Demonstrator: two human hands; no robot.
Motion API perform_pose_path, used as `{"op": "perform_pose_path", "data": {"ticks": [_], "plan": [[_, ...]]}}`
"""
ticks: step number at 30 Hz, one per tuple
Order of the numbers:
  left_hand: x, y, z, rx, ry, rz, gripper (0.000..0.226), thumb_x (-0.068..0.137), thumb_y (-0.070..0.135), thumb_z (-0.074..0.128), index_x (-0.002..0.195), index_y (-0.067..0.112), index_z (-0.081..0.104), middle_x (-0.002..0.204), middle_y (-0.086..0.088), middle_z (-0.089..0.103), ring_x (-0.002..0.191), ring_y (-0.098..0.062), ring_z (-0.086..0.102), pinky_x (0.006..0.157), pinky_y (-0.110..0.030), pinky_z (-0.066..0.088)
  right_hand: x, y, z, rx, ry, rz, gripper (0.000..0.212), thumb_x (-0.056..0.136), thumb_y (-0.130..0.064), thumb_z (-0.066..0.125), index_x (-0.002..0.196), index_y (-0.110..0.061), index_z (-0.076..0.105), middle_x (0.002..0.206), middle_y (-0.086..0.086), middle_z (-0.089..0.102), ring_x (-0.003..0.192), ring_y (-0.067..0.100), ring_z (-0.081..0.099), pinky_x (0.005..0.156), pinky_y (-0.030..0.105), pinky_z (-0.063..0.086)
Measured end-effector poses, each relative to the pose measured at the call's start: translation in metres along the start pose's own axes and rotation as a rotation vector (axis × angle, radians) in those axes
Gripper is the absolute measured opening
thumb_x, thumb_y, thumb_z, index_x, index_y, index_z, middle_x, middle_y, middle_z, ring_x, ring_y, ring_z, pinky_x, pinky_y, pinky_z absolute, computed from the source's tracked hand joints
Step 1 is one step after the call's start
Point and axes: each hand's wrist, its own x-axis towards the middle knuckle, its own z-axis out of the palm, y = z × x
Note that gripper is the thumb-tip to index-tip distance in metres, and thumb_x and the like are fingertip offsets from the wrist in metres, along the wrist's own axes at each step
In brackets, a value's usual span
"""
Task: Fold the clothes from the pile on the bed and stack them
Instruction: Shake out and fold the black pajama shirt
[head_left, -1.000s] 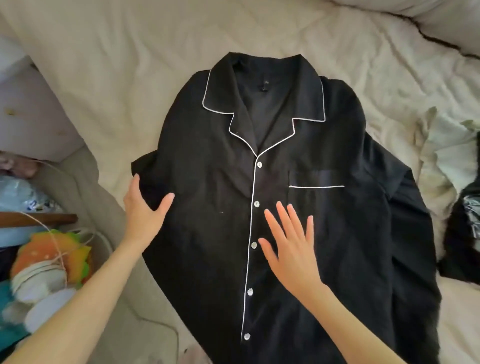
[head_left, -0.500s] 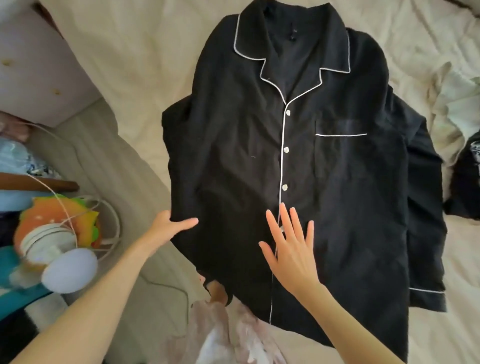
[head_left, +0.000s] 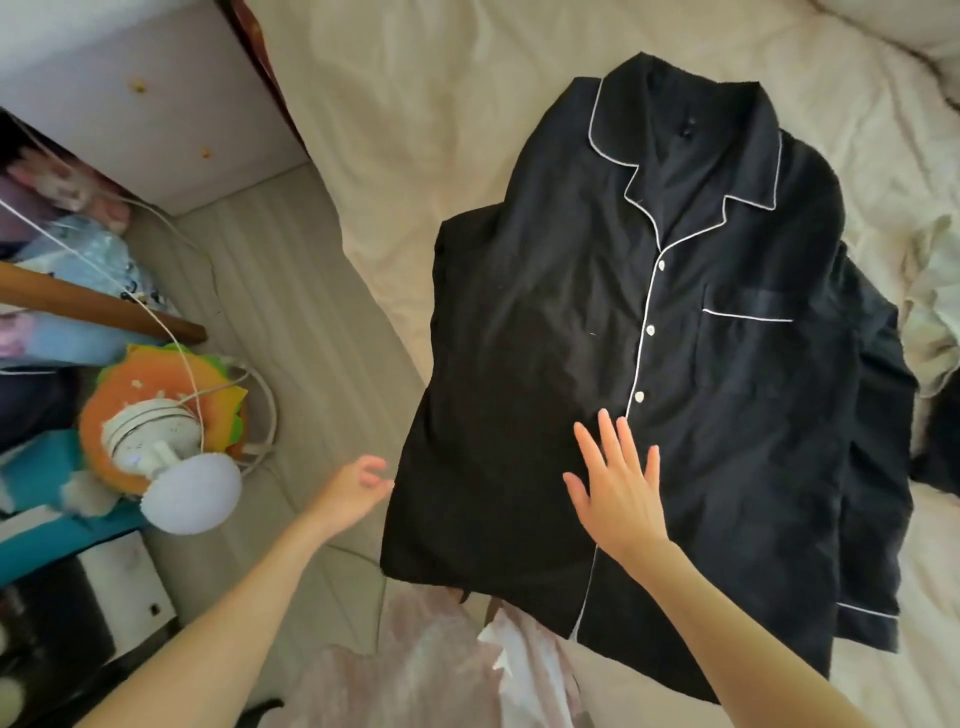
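left hand (head_left: 353, 491) is hovering w/ fingers loosely curled, holding nothing, just beside the left side edge of the black shirt (head_left: 524, 415), nr the hem corner. shirt is lying face up on the bed (head_left: 415, 130), buttoned, long axis running from the hem by the person up to the collar at the far right. right hand (head_left: 618, 493) is resting flat, fingers spread, on the placket. left hand is nearer the edge, so prob. it takes the side fold inward.

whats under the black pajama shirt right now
The black pajama shirt lies on the cream bedsheet, its hem hanging past the bed's edge. The right hand presses on top. Anything else beneath is covered.
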Motion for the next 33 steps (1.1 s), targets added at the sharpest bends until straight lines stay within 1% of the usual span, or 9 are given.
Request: {"op": "perform_pose_path", "data": {"ticks": [5, 9, 12, 16, 20, 23, 26, 29, 33], "plan": [[0.030, 0.067, -0.041, -0.049, 0.184, 0.216, 0.030, 0.098, 0.016, 0.046, 0.128, 0.012, 0.050, 0.127, -0.010, 0.056, 0.115, -0.023, 0.052, 0.091, -0.029, 0.039, 0.049, -0.013, -0.043, 0.022, 0.147, -0.065, 0.062, 0.098, -0.042, 0.037, 0.152, -0.023, 0.013, 0.160, 0.006, 0.006, 0.147, 0.025, 0.000, 0.116, 0.052, 0.008], [0.054, 0.120, -0.061, -0.095, 0.263, 0.334, 0.033, 0.100, 0.013, 0.040, 0.132, 0.010, 0.047, 0.132, -0.009, 0.052, 0.121, -0.023, 0.049, 0.091, -0.024, 0.034, 0.096, -0.024, -0.072, 0.074, 0.229, -0.091, 0.061, 0.098, -0.040, 0.040, 0.151, -0.022, 0.015, 0.159, 0.007, 0.009, 0.147, 0.026, 0.002, 0.115, 0.053, 0.007], [0.075, 0.150, -0.068, -0.205, 0.281, 0.302, 0.038, 0.100, 0.014, 0.040, 0.138, 0.013, 0.041, 0.140, -0.006, 0.045, 0.128, -0.022, 0.043, 0.098, -0.026, 0.034, 0.128, -0.026, -0.082, 0.098, 0.239, -0.091, 0.063, 0.098, -0.042, 0.038, 0.152, -0.022, 0.012, 0.160, 0.007, 0.006, 0.147, 0.027, 0.000, 0.114, 0.054, 0.007], [0.103, 0.178, -0.076, -0.616, 0.259, 0.147, 0.043, 0.099, 0.016, 0.046, 0.140, 0.016, 0.037, 0.141, -0.004, 0.042, 0.127, -0.022, 0.042, 0.103, -0.035, 0.038, 0.153, -0.021, -0.080, 0.176, 0.209, -0.109, 0.065, 0.097, -0.047, 0.036, 0.152, -0.025, 0.008, 0.160, 0.005, 0.002, 0.147, 0.026, -0.003, 0.114, 0.054, 0.007], [0.115, 0.181, -0.069, -0.508, 0.152, 0.065, 0.036, 0.094, 0.019, 0.055, 0.128, 0.010, 0.049, 0.125, -0.007, 0.053, 0.116, -0.024, 0.050, 0.102, -0.040, 0.041, 0.171, -0.013, -0.076, 0.229, 0.121, -0.155, 0.067, 0.097, -0.048, 0.035, 0.152, -0.027, 0.003, 0.160, 0.002, -0.005, 0.146, 0.024, -0.009, 0.116, 0.051, 0.006], [0.109, 0.172, -0.064, -0.509, 0.130, 0.061, 0.017, 0.094, 0.020, 0.054, 0.106, 0.008, 0.057, 0.106, -0.009, 0.059, 0.102, -0.026, 0.055, 0.089, -0.034, 0.045, 0.178, -0.005, -0.074, 0.205, 0.085, -0.180, 0.067, 0.098, -0.048, 0.034, 0.151, -0.028, -0.001, 0.160, 0.002, -0.008, 0.146, 0.023, -0.010, 0.116, 0.050, 0.005], [0.098, 0.165, -0.069, -0.413, 0.294, 0.149, 0.021, 0.096, 0.020, 0.050, 0.110, 0.005, 0.056, 0.104, -0.008, 0.059, 0.097, -0.021, 0.057, 0.083, -0.029, 0.046, 0.178, -0.003, -0.071, 0.233, 0.103, -0.193, 0.069, 0.097, -0.047, 0.036, 0.149, -0.029, -0.007, 0.160, 0.004, -0.008, 0.146, 0.024, -0.008, 0.115, 0.050, 0.005], [0.083, 0.172, -0.085, -0.285, 0.522, 0.303, 0.016, 0.097, 0.016, 0.047, 0.105, 0.003, 0.052, 0.090, -0.007, 0.056, 0.080, -0.018, 0.053, 0.067, -0.024, 0.039, 0.180, -0.001, -0.071, 0.222, 0.110, -0.198, 0.070, 0.096, -0.048, 0.037, 0.150, -0.027, -0.003, 0.160, 0.006, -0.004, 0.147, 0.026, -0.004, 0.115, 0.052, 0.008], [0.054, 0.189, -0.131, -0.212, 0.985, 0.506, 0.015, 0.094, 0.001, 0.042, 0.105, -0.003, 0.051, 0.090, -0.004, 0.051, 0.082, -0.012, 0.045, 0.072, -0.015, 0.031, 0.183, 0.000, -0.075, 0.200, 0.021, -0.187, 0.065, 0.097, -0.050, 0.031, 0.152, -0.028, 0.004, 0.160, 0.003, -0.005, 0.147, 0.024, -0.007, 0.115, 0.052, 0.008]]}}
